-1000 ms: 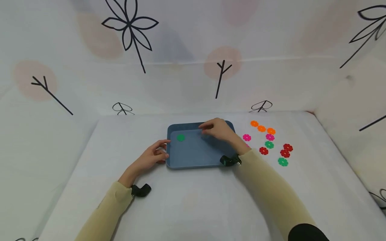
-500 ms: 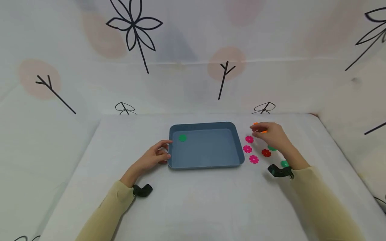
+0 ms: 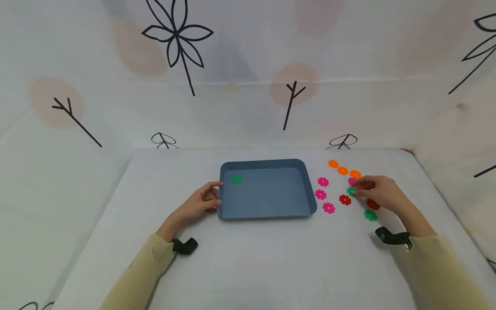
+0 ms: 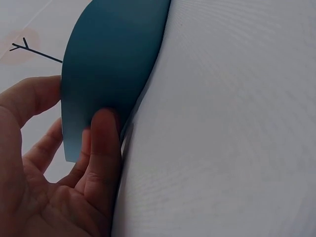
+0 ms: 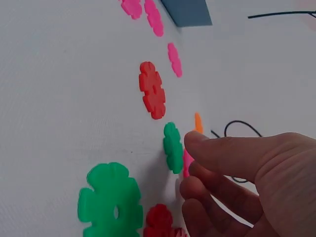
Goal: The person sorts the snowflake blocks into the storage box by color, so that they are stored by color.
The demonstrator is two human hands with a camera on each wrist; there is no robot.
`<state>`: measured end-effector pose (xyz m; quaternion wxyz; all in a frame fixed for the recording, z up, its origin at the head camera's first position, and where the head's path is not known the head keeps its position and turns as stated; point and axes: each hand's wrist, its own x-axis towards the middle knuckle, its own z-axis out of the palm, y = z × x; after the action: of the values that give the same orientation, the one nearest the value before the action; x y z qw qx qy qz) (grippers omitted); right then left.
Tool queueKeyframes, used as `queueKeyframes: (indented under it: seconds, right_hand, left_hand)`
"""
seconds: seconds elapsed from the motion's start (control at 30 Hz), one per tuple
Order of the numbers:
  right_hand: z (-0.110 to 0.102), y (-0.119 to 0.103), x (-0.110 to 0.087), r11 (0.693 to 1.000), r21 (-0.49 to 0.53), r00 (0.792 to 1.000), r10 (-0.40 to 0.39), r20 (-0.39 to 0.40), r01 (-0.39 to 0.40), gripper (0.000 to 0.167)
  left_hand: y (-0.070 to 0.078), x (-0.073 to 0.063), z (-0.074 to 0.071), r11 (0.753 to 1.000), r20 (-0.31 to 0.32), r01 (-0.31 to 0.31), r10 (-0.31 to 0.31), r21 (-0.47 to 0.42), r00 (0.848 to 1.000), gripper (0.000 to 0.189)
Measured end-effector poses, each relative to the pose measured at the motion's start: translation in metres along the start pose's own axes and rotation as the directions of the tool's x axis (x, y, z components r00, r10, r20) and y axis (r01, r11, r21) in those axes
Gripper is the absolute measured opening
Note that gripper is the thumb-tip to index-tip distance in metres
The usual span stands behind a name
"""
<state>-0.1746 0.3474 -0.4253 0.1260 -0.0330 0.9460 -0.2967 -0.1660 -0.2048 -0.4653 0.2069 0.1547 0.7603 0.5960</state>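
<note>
On the white surface (image 3: pixel 248 262), the left hand (image 3: pixel 197 203) is laid, fingers loosely bent, against the tray (image 3: pixel 267 193), which could be slid by uneven pressure. Nothing is seen gripped by the right hand (image 3: pixel 379 191); its fingers are parted beside a green flower (image 5: pixel 173 148), right of the tray. Through crowding, a pink flower (image 3: pixel 351 181) close behind could be nudged or caught instead, and farther orange flowers (image 3: pixel 342 171) brushed.

White table (image 3: pixel 248 262), blue-grey tray (image 3: pixel 267 198), colourful flower-shaped discs (image 3: pixel 342 199) beside it
</note>
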Motion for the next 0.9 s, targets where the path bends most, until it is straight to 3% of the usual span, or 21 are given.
queueKeyframes:
  seconds: [0.9]
  right_hand:
    - [0.0058,-0.0047,0.0047,0.998,-0.049,0.999,0.045,0.019,-0.044,0.048]
  left_hand:
    - [-0.0028,-0.0001,-0.0006,0.999,0.015,-0.028,0.028,0.015,0.999,0.058]
